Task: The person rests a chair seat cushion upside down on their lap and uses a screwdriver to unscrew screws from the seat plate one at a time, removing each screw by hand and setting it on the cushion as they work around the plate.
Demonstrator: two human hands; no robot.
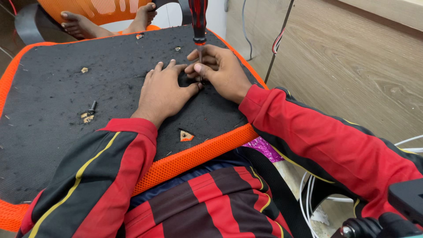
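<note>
We hold a red-and-black-handled screwdriver [198,22] upright, its tip on the black fabric underside of an orange-rimmed mesh chair seat [110,66]. Our right hand [222,70] pinches the shaft low to steady it; our left hand [163,92] lies flat beside it, pressing the seat still. A loose black bolt [92,106] lies well left.

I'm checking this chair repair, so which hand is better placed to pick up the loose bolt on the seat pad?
Probably the left. The bolt lies on the left hand's side, and that hand rests flat, holding nothing. The right hand pinches the screwdriver shaft.
</note>
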